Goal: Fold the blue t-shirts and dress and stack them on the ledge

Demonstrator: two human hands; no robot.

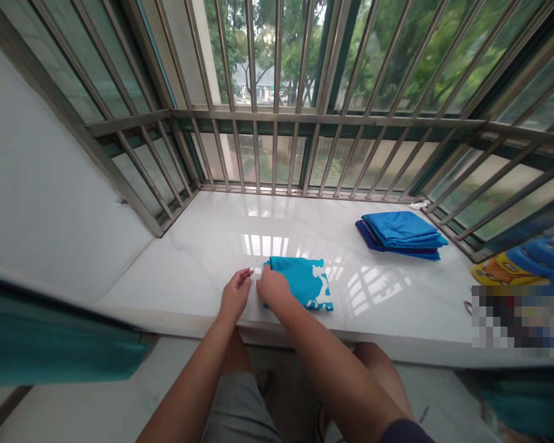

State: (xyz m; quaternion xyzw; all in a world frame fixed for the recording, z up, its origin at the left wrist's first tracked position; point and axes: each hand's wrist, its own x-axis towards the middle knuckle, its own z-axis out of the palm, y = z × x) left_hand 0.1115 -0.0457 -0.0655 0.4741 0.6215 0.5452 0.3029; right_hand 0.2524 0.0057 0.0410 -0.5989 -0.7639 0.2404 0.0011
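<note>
A folded turquoise cloth [298, 280] with white patches along its right side lies on the white marble sill, close to its front edge. At the cloth's left edge is my right hand [273, 287], with its fingers closed on the fabric; the fingertips are partly hidden. My left hand [235, 296] is just left of the cloth, a small gap away from it. Its fingers are loosely bent and apart, and I see nothing held in them.
A stack of folded blue cloths [401, 232] sits at the back right of the sill [198, 246]. Farther right stands a yellow and blue container [512, 264], with a pixelated patch below it. Metal window bars [277, 117] rise behind; teal curtains [60, 338] hang at the sides.
</note>
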